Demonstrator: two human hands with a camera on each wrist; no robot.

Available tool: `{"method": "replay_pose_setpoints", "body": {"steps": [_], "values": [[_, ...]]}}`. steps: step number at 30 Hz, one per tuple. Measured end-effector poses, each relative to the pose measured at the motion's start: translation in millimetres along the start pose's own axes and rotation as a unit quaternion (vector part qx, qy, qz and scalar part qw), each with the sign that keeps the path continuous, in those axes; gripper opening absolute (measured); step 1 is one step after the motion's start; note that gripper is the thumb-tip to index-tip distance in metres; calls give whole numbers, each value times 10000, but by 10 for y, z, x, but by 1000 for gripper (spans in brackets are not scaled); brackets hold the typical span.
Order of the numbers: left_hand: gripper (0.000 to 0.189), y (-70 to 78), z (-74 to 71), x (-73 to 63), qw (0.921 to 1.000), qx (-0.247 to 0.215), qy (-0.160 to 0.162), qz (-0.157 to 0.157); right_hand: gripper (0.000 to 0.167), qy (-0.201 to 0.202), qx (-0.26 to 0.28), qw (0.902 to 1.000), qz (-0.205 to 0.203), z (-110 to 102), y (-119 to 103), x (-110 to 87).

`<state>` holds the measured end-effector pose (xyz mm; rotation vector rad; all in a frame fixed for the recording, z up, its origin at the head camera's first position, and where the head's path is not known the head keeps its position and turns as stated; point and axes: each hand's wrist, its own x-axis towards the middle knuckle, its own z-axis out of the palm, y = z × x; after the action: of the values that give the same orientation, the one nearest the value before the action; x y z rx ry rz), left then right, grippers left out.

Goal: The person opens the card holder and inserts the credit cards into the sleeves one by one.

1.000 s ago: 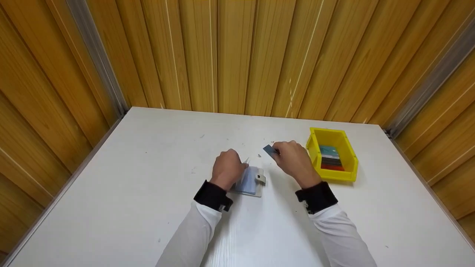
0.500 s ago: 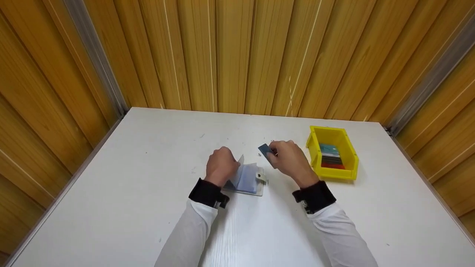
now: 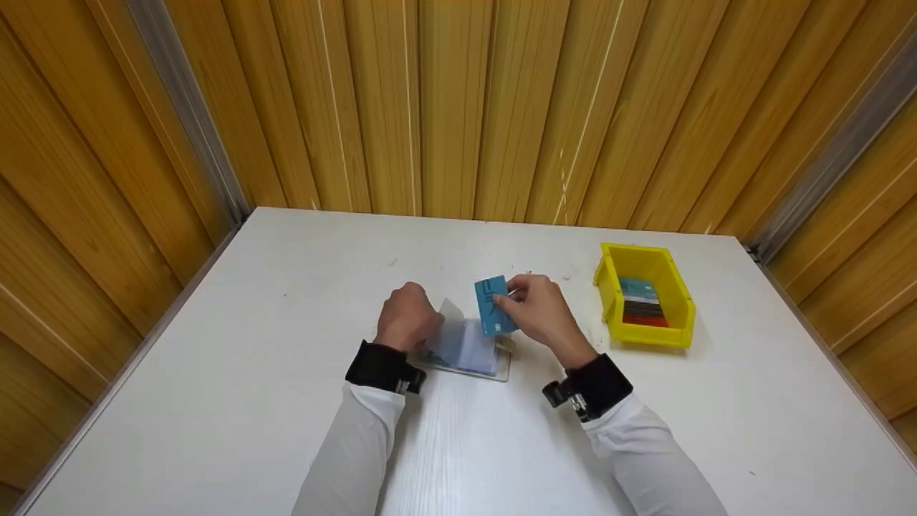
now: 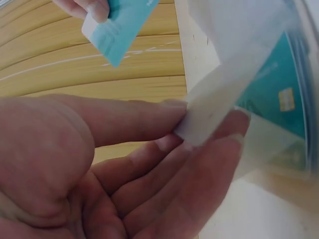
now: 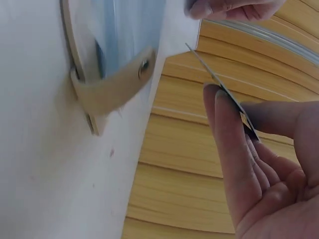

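Note:
A card holder (image 3: 478, 351) with clear plastic sleeves lies spread on the table. My left hand (image 3: 408, 315) pinches a raised sleeve (image 4: 209, 107) between thumb and fingers. Behind that sleeve, in the left wrist view, a teal card (image 4: 284, 84) sits in the holder. My right hand (image 3: 541, 308) holds a teal card (image 3: 493, 304) by its right edge, above the holder's right side. Seen edge-on in the right wrist view, the card is gripped between thumb and fingers. The holder's beige snap strap (image 5: 117, 87) sticks out at its right edge.
To the right stands a yellow bin (image 3: 648, 335) with a stack of cards (image 3: 640, 301) in it, teal on top and red at the front. A wood-patterned wall (image 3: 444, 107) rises behind the white table (image 3: 251, 394).
My left hand has moved left, drawing the sleeve over and spreading the holder wider. My right hand has come left toward the holder and turned the card's teal face into view.

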<state>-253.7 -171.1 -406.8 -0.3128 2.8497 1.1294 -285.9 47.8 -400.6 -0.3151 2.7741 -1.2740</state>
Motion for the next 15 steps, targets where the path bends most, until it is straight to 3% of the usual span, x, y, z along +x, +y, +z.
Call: {"method": "replay_pose_setpoints", "body": {"steps": [5,10,15], "values": [[15,-63,-37,15,9996,-150,-217,-108,35,-229,497,9978,380,127,9,3],[12,-127,-49,54,9991,-133,-335,-243,48,-420,370,9960,701,200,34,-1],[12,-165,-52,78,9989,-164,-368,-241,54,-590,181,9957,690,258,65,-8]]}}
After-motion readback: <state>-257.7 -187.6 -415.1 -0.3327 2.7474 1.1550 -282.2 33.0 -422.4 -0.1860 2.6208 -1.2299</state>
